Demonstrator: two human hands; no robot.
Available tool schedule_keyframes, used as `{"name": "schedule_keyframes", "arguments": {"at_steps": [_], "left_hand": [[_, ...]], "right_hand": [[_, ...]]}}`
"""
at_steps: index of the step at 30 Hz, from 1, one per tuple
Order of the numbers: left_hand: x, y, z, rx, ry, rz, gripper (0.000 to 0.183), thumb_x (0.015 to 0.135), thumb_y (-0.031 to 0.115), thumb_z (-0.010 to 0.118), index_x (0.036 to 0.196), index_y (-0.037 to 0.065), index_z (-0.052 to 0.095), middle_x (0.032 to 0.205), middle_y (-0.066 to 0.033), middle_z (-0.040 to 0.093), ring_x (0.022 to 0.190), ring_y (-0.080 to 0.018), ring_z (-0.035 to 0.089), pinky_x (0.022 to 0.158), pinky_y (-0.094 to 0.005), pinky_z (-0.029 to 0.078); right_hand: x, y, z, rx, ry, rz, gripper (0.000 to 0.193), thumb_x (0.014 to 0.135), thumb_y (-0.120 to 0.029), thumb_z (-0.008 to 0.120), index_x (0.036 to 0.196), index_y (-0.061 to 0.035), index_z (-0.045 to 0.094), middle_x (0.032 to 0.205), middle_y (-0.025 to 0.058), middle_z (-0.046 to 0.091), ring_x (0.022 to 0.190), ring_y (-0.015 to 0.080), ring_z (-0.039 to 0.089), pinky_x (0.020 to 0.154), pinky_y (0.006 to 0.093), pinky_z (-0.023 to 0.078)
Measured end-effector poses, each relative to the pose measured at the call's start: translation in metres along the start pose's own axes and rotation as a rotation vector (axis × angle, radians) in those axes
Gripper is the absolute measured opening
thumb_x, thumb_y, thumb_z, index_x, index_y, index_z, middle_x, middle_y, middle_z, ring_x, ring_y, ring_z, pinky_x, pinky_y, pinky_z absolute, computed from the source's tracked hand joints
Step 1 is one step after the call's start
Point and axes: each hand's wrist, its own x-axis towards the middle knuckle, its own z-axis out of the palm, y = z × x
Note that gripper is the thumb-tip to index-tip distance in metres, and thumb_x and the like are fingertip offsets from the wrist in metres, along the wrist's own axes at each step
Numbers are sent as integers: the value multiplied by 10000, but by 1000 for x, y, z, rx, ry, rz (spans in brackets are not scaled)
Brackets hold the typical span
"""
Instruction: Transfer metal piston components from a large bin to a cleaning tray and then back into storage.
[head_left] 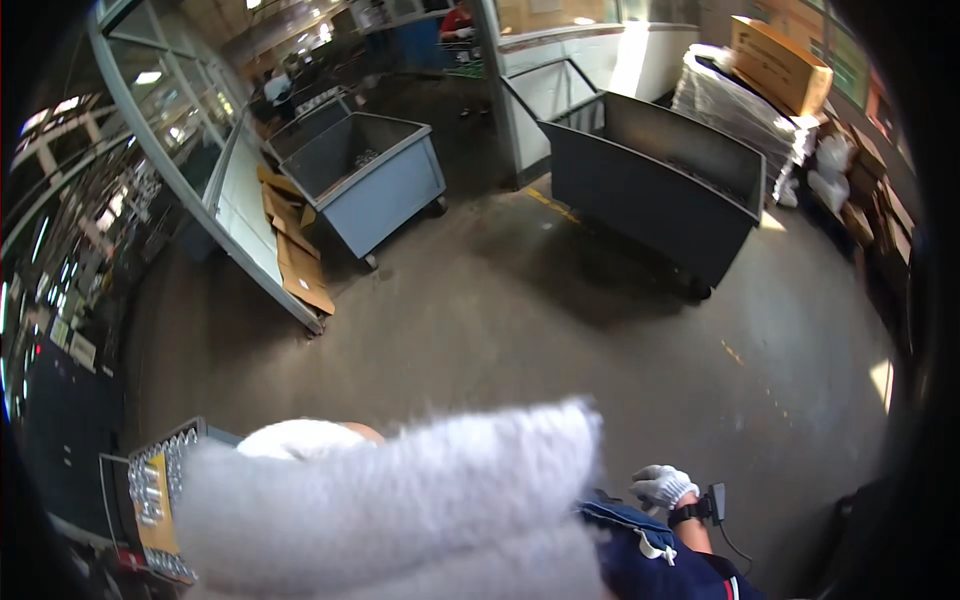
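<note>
A large pale grey-white fuzzy cloth-like thing (400,490), blurred and very close, fills the lower middle of the view. Behind its top edge shows a white-gloved part of what looks like my left hand (300,438), with a strip of bare skin beside it. The fingers there are hidden, so its grip does not show. My right hand (662,487), in a white knit glove, hangs low at my right side with fingers loosely apart and holding nothing. Around that wrist sits a black strap with a small grey device (715,502) and a cable.
A grey-blue wheeled bin (385,195) stands ahead on the left, a dark grey wheeled bin (650,190) ahead on the right. Flattened cardboard (297,260) leans on a partition. At lower left is a rack of shiny metal parts (180,450). Boxes (780,65) line the right. Other people are far back.
</note>
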Motion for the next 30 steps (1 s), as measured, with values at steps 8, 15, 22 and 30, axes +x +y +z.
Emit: {"name": "schedule_keyframes", "arguments": {"at_steps": [8,15,22,30], "left_hand": [[37,-151,76,467,441,192,276,739,91,621,966,-44,699,938,-163,702,766,-257,672,696,-335,542],[3,-315,137,401,148,-456,473,668,37,635,1136,3,695,892,-116,687,714,-231,647,622,-340,527],[-98,-487,233,248,-705,-1280,407,904,387,596,1212,127,646,1006,-137,707,897,-332,689,764,-468,548],[-14,-674,355,-253,-702,-853,502,960,475,481,1296,113,572,1161,-146,652,1061,-345,647,895,-473,520]], "right_hand": [[138,-179,-101,-174,-66,-211,471,823,-274,709,1229,-39,666,953,136,739,767,209,735,669,322,609],[249,-332,-142,-416,-46,-356,524,811,-369,699,1247,-80,669,1030,121,740,775,203,728,722,312,583],[315,-454,-168,-545,-96,-296,473,810,-336,722,1207,-82,697,1013,94,747,787,177,733,692,291,586],[419,-551,-226,-154,6,-122,469,775,-213,753,1199,-24,683,936,112,744,708,188,718,631,315,595]]}}
